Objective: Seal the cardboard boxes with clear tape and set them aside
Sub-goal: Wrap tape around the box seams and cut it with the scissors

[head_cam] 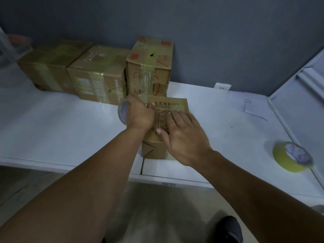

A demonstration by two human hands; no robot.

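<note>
On table [61, 130], near edge: small cardboard box [168, 109], upright.
Left hand [140, 114]: curled round tape roll [122, 111], beside box.
Right hand [184, 137]: flat, fingers straight, pressing box top.
Rear: three taped boxes [98, 74].

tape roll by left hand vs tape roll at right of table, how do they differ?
The roll at the left hand is gripped by the left hand and stands on edge beside the box under the hands, mostly hidden. The roll at the right lies untouched on the table, tilted, with its core showing, fully visible. Both look yellowish with a pale core.
</note>
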